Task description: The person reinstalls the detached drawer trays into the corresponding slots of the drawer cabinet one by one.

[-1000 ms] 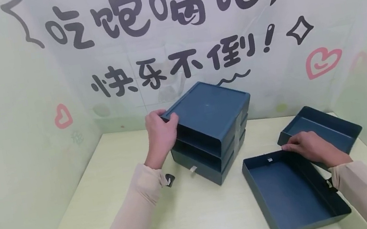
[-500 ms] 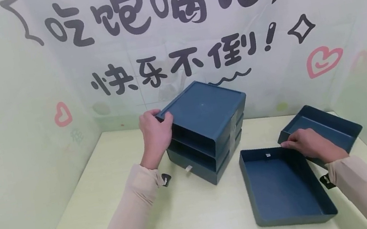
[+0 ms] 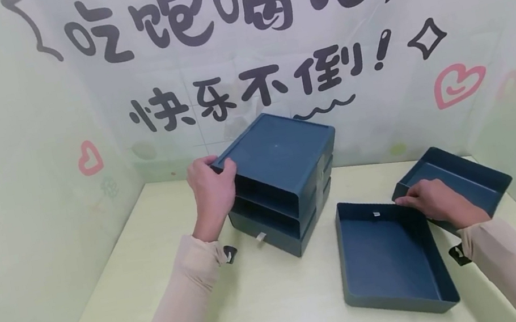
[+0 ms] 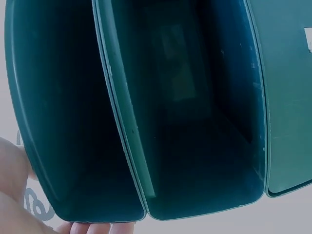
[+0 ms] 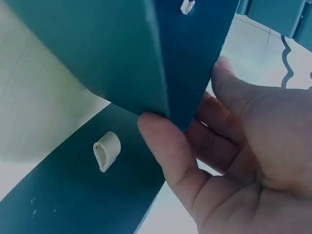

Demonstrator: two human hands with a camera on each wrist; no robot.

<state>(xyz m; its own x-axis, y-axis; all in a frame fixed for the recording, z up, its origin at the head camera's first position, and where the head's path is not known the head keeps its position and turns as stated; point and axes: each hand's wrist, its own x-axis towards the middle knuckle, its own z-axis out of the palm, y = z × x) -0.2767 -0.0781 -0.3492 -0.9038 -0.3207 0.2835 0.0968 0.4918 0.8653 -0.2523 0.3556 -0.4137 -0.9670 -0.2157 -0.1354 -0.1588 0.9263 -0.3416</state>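
1. The table [image 3: 273,308], pale and wood-grained, stood inside walls hung with a printed backdrop [image 3: 237,43] (big dark characters, pink hearts).
2. The cabinet [image 3: 279,180], a dark blue three-tier drawer frame, sat toward the back middle of the table. Its upper two slots gaped empty; the bottom drawer was in place, with a pale pull tab at its front.
3. A loose drawer [image 3: 391,255] lay flat on the table right of the cabinet, open side up, a small pale tab on its far wall.
4. A second drawer [image 3: 468,176] lay behind and to the right of it, partly overlapped by the first drawer's corner.
5. The left hand [image 3: 212,192] gripped the cabinet's top left front corner, fingers curled over the edge; the left wrist view looked straight into the two empty slots.
6. The right hand [image 3: 436,203] pinched the first drawer's far right corner, thumb [image 5: 165,146] inside the wall and fingers behind.
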